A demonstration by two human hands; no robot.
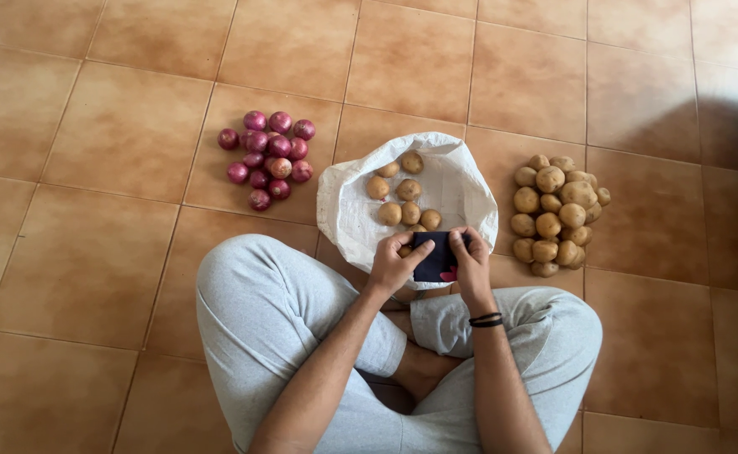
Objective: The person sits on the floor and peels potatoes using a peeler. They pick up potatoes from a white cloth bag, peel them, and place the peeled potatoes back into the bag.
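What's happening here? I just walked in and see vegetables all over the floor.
A person sits cross-legged on the tiled floor, holding a small dark cloth between the left hand and right hand. Before them lies an open white sack holding a few potatoes, between red onions and a potato pile.

Twelve red onions (pixel 268 158), about seventeen loose potatoes (pixel 556 214), seven more in one white sack (pixel 461 189).

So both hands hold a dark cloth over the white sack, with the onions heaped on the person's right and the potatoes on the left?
Not quite. The head view shows the red onions on the person's left and the potato pile on the right. Both hands, left hand and right hand, do hold the dark cloth over the white sack.
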